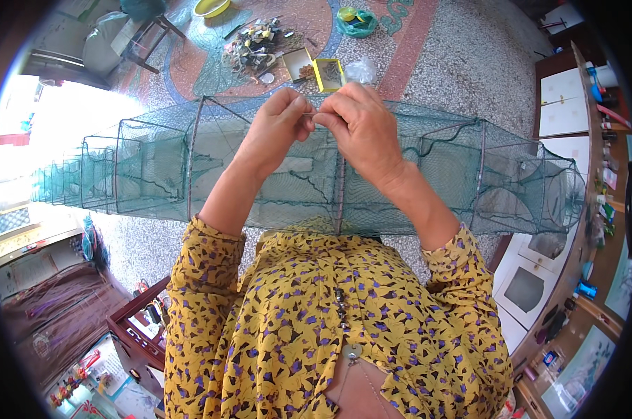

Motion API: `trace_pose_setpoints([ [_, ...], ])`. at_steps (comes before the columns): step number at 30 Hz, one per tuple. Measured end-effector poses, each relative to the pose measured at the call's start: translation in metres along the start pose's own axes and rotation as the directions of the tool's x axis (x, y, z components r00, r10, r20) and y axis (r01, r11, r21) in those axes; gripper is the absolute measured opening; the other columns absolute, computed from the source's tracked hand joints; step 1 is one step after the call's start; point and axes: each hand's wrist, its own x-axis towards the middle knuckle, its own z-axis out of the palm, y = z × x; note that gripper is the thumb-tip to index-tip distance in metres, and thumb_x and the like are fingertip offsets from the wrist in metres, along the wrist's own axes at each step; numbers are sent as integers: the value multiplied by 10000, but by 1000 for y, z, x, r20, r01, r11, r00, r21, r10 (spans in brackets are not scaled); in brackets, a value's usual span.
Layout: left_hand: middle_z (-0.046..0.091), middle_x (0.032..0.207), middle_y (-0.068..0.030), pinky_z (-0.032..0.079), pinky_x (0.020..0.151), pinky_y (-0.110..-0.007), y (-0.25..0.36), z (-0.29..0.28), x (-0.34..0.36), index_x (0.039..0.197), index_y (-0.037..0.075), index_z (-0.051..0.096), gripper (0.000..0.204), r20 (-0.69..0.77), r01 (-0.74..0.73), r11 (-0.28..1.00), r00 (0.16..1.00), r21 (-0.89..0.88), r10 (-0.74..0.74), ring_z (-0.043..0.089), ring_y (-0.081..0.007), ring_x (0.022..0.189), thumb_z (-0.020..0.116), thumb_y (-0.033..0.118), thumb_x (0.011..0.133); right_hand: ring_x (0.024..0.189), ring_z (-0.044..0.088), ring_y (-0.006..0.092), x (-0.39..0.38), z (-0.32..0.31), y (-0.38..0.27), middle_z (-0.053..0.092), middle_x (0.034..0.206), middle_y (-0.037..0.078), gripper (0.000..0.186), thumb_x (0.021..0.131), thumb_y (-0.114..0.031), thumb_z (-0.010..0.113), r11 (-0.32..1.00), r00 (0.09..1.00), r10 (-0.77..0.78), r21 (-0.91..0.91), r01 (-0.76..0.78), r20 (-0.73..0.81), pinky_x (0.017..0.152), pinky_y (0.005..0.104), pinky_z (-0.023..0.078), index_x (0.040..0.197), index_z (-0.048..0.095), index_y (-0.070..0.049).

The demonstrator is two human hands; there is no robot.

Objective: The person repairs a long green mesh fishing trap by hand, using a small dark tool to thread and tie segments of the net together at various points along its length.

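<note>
In the head view, both bare hands meet over the far edge of a long green mesh net trap (288,187), which stretches from left to right across the scene in front of the person, over a speckled floor (462,66). The left hand (277,129) is curled, its thumb and forefinger pinched together; the right hand (361,129) is just beside it, its fingers bent and its thumb pressed in the same way. Between the fingertips there seems to be a thin pale strand, too fine at this scale to make out well. Dark frame hoops hold the net trap open, one hoop (191,164) standing just left of the left forearm. Beyond the net trap on the floor, near the hands, is a small yellow box (318,78), with a clear plastic bag (362,71) to its right and a heap of small mixed pieces (254,47) to its left. Farther off are a teal plastic bag (356,29) and, to the left, a yellow basin (212,9). White cabinet doors (562,105) line the right side, and dark red wooden furniture (128,327) stands at the near left.
</note>
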Motion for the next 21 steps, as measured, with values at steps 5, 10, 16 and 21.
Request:
trace_pose_setpoints([
  [5,554,868,-33,444,651,-251,-3,4,-2,937,45,536,67,-14,-76,977,997,199,80,520,-107,774,505,104,931,799,558,253,10,12,-18,576,804,40,125,744,-175,707,966,994,-71,241,88,-80,691,363,468,769,610,-101],
  [10,588,952,-74,468,706,-326,-8,12,-11,949,38,571,94,179,-502,642,847,579,501,561,-171,865,537,35,862,759,580,193,29,2,-40,602,792,35,124,821,-143,674,880,958,-263,377,288,-119,689,307,466,854,584,-65],
  [16,554,877,-151,452,650,-351,-7,30,-14,920,17,556,102,144,-419,595,879,686,454,556,-304,745,594,67,840,742,635,145,41,-52,-48,647,841,79,108,960,-152,510,655,959,-58,714,247,-279,681,265,513,997,517,-51],
  [21,461,791,-18,403,599,-256,-14,36,-20,1029,38,536,233,56,-311,653,923,691,380,439,-103,651,644,30,823,521,463,85,38,-122,-52,533,714,39,146,983,-174,454,468,944,59,845,260,-323,507,204,406,961,512,-42],
])
